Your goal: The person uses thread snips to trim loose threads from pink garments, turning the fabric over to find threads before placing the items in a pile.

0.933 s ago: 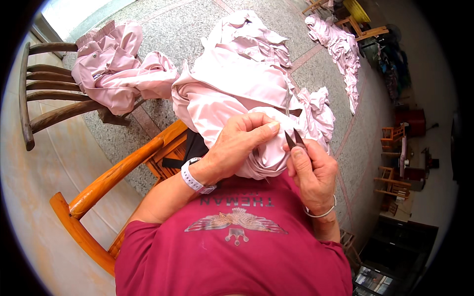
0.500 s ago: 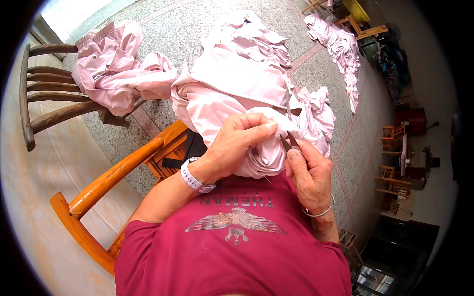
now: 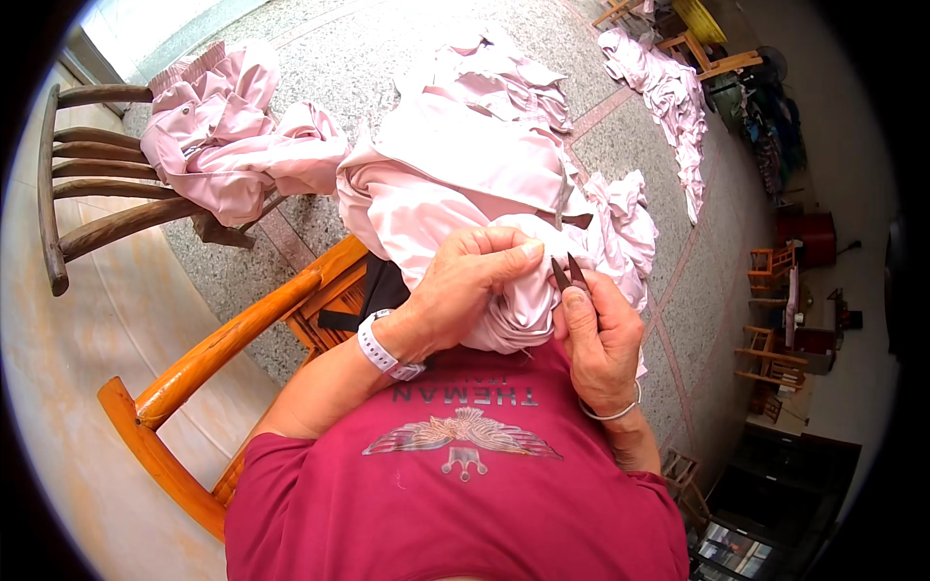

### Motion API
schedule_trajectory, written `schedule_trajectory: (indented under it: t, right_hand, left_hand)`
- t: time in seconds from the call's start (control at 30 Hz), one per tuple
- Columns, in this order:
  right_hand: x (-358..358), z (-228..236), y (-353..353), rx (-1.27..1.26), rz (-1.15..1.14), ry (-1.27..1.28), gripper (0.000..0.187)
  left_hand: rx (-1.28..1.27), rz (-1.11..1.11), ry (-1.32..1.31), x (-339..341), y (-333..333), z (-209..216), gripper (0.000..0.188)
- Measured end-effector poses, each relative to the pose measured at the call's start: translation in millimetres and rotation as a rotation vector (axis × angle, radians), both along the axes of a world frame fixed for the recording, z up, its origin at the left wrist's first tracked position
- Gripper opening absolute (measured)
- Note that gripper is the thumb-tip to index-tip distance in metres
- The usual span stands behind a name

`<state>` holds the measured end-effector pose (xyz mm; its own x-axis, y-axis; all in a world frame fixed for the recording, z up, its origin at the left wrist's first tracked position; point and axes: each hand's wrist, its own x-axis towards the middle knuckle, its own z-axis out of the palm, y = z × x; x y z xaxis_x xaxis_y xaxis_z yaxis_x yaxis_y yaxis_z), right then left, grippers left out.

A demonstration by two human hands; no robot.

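Observation:
A pale pink garment [image 3: 426, 203] lies bunched in front of me, its near end gathered by my waist. My left hand [image 3: 455, 289] is closed, pinching a fold of the cloth between thumb and finger. Just right of that fold, my right hand [image 3: 603, 344] grips a small pair of thread snips [image 3: 573, 275]. Their two dark pointed blades stand apart in a narrow V, pointing away from me close to the cloth. The snips' handle is hidden inside my fingers.
At the left, a wooden chair [image 3: 121, 189] bears more pink clothing [image 3: 218, 145]. An orange wooden armrest [image 3: 232, 334] stands near my left elbow. Another long pink heap [image 3: 668, 107] lies at the far right. Several small wooden stools [image 3: 770, 353] line the right side.
My right hand has shifted slightly left and toward me with the snips. The blades are a little wider apart. My left hand has barely moved.

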<state>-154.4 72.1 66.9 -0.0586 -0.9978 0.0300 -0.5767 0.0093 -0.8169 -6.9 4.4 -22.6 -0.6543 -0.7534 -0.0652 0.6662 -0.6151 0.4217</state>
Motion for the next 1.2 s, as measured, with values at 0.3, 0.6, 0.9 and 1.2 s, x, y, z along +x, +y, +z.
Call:
schedule_trajectory:
  t: [0.3, 0.6, 0.9, 1.2]
  right_hand:
    - [-1, -6, -15, 0.033, -0.086, -0.062, 0.021]
    - [-1, 18, -6, 0.13, 0.056, 0.053, 0.016]
    - [1, 22, -4, 0.165, 0.036, 0.048, 0.016]
    - [0, 19, -3, 0.148, 0.024, 0.039, 0.017]
  left_hand:
    - [-0.088, 0.037, -0.084, -8, 4, -1, 0.014]
    - [-0.105, 0.094, -0.101, 0, -3, 4, 0.016]
    - [-0.101, 0.07, -0.082, 2, -3, 4, 0.015]
    - [-0.103, 0.093, -0.114, 0, -1, 4, 0.015]
